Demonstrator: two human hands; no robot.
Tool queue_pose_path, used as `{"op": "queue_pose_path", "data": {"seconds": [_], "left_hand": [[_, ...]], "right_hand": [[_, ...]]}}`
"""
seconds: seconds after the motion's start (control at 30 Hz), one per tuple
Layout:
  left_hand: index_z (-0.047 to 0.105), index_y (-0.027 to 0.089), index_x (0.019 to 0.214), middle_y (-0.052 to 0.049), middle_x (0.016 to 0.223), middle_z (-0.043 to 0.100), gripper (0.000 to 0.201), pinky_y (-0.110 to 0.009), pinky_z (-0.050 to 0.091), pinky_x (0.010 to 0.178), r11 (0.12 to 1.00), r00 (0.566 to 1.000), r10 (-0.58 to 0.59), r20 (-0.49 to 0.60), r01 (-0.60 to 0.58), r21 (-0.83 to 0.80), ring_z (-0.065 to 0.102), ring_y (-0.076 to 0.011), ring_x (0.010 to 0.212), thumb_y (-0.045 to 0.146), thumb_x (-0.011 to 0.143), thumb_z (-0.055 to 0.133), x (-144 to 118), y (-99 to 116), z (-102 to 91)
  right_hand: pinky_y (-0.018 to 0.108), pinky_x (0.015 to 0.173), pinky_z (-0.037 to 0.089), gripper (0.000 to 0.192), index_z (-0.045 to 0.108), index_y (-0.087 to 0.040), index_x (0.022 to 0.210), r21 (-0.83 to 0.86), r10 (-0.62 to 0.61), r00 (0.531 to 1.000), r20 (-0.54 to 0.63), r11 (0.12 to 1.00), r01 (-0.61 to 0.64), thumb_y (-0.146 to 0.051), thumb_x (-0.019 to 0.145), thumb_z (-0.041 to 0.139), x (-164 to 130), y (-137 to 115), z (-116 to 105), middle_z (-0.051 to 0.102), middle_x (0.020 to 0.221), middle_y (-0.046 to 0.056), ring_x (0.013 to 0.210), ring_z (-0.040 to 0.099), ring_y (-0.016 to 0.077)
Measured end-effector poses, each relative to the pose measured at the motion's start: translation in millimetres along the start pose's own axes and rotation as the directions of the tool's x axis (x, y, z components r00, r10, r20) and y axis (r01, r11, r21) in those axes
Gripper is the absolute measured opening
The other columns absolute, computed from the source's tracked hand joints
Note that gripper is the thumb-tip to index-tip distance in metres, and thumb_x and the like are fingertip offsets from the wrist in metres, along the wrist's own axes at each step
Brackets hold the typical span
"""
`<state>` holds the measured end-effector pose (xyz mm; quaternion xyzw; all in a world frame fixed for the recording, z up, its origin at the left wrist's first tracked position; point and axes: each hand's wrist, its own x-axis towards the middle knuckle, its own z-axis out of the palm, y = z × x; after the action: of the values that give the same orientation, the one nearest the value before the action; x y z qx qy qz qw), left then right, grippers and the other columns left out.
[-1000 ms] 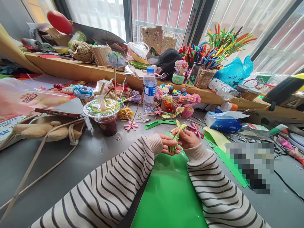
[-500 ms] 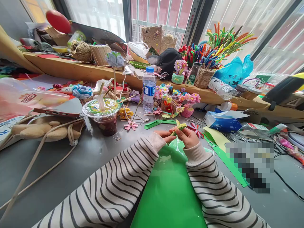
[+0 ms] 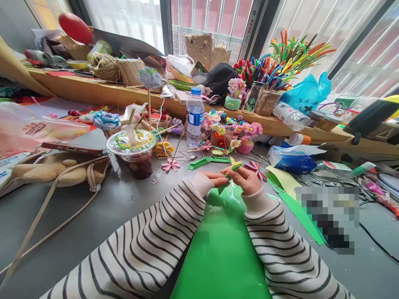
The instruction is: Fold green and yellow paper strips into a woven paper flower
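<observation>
Both hands meet over a glossy green sheet (image 3: 224, 249) on the grey table. Between their fingers is a small folded yellow-green paper piece (image 3: 236, 165), its pointed lower end showing below the fingertips. My left hand (image 3: 214, 178) pinches it from the left side. My right hand (image 3: 248, 182) grips it from the right, thumb and fingers closed round its upper part. Fingers cover the middle of the piece. Just beyond lie folded green paper strips (image 3: 199, 162), and a red-and-white paper flower (image 3: 255, 169) rests beside my right hand.
A lidded drink cup (image 3: 132, 151) and a water bottle (image 3: 195, 118) stand beyond my left arm. Crocheted flowers (image 3: 246, 128) sit under the cluttered ledge. At right are a blue tissue pack (image 3: 291, 160), scissors (image 3: 277, 187) and a green paper strip (image 3: 301, 218).
The folded paper piece has turned more upright in my fingers, and more of its lower green end shows. Both hands stay in nearly the same place.
</observation>
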<state>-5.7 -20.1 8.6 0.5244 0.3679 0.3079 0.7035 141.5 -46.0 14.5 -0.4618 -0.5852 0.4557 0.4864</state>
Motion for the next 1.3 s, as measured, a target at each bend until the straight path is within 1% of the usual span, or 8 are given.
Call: {"op": "queue_pose_path", "data": {"seconds": [0.1, 0.23, 0.47, 0.9, 1.03, 1.1, 1.17, 1.3], "left_hand": [[0.065, 0.011, 0.072, -0.004, 0.061, 0.062, 0.033, -0.028, 0.043, 0.065, 0.962, 0.98, -0.09, 0.176, 0.131, -0.238, 0.056, -0.0128, 0.059, 0.034, 0.049, 0.07, -1, -6, 0.5], [0.063, 0.009, 0.072, -0.005, 0.058, 0.061, 0.036, -0.029, 0.044, 0.058, 0.904, 0.929, -0.01, 0.37, 0.167, -0.394, 0.057, -0.0145, 0.055, 0.033, 0.048, 0.071, 1, -15, -1.1], [0.061, 0.008, 0.065, -0.003, 0.054, 0.059, 0.031, -0.029, 0.045, 0.054, 0.896, 0.882, 0.036, 0.47, 0.18, -0.407, 0.057, -0.0147, 0.051, 0.031, 0.047, 0.072, 0, -13, -3.3], [0.063, 0.008, 0.067, -0.005, 0.058, 0.06, 0.033, -0.029, 0.046, 0.059, 0.898, 0.928, -0.006, 0.373, 0.169, -0.407, 0.058, -0.0137, 0.055, 0.033, 0.048, 0.071, 2, -17, -1.6], [0.064, 0.009, 0.074, -0.006, 0.061, 0.061, 0.038, -0.028, 0.046, 0.059, 0.965, 0.971, -0.001, 0.239, 0.064, -0.255, 0.057, -0.0139, 0.057, 0.038, 0.05, 0.069, -1, -8, -1.9], [0.065, 0.011, 0.077, -0.006, 0.068, 0.063, 0.033, -0.027, 0.045, 0.062, 0.993, 0.989, 0.092, 0.117, -0.083, -0.079, 0.057, -0.0142, 0.064, 0.037, 0.058, 0.064, 0, -4, -3.5], [0.066, 0.014, 0.078, -0.005, 0.072, 0.063, 0.027, -0.026, 0.044, 0.066, 0.931, 0.944, 0.328, -0.015, -0.321, 0.175, 0.056, -0.0143, 0.069, 0.035, 0.062, 0.06, 1, -4, -5.2], [0.065, 0.017, 0.08, -0.005, 0.074, 0.063, 0.021, -0.023, 0.043, 0.065, 0.628, 0.729, 0.677, -0.102, -0.5, 0.596, 0.055, -0.012, 0.068, 0.03, 0.071, 0.051, 3, -10, -6.0]], "right_hand": [[0.024, 0.06, 0.043, 0.027, 0.065, -0.021, 0.08, 0.194, 0.029, 0.993, 0.114, 0.98, -0.051, -0.041, 0.063, 0.06, -1, -2, 0, 0.063, 0.079, 0.003, 0.069, 0.055, 0.0129], [0.019, 0.046, 0.038, 0.032, 0.064, -0.024, 0.084, 0.405, -0.062, 0.979, 0.193, 0.914, -0.022, -0.044, 0.059, 0.062, -4, -11, 7, 0.063, 0.074, 0.001, 0.054, 0.05, 0.0077], [0.02, 0.05, 0.041, 0.02, 0.064, -0.023, 0.082, 0.321, -0.113, 0.988, 0.103, 0.944, 0.074, -0.034, 0.066, 0.059, -9, -18, 16, 0.062, 0.07, 0.001, 0.064, 0.055, 0.011], [0.024, 0.055, 0.046, 0.025, 0.063, -0.018, 0.077, 0.155, -0.055, 0.998, 0.04, 0.987, 0.049, -0.038, 0.063, 0.061, -8, -21, 15, 0.063, 0.074, 0.004, 0.07, 0.058, 0.0151], [0.024, 0.058, 0.047, 0.026, 0.061, -0.018, 0.083, 0.096, -0.053, 0.998, 0.046, 0.994, 0.048, -0.038, 0.066, 0.058, -7, -23, 11, 0.063, 0.078, 0.004, 0.072, 0.058, 0.0149], [0.025, 0.061, 0.047, 0.028, 0.058, -0.019, 0.091, 0.041, -0.065, 0.998, 0.025, 0.997, 0.064, -0.036, 0.068, 0.056, -6, -22, 9, 0.062, 0.085, 0.005, 0.078, 0.057, 0.0151], [0.026, 0.066, 0.047, 0.031, 0.056, -0.019, 0.095, -0.019, -0.083, 0.996, -0.024, 0.996, 0.083, -0.035, 0.068, 0.057, -4, -19, 6, 0.061, 0.09, 0.005, 0.082, 0.055, 0.0157], [0.028, 0.068, 0.047, 0.042, 0.052, -0.018, 0.099, -0.051, -0.1, 0.992, -0.072, 0.994, 0.096, -0.035, 0.063, 0.062, -1, -12, 4, 0.061, 0.09, 0.006, 0.081, 0.056, 0.0162]]}}
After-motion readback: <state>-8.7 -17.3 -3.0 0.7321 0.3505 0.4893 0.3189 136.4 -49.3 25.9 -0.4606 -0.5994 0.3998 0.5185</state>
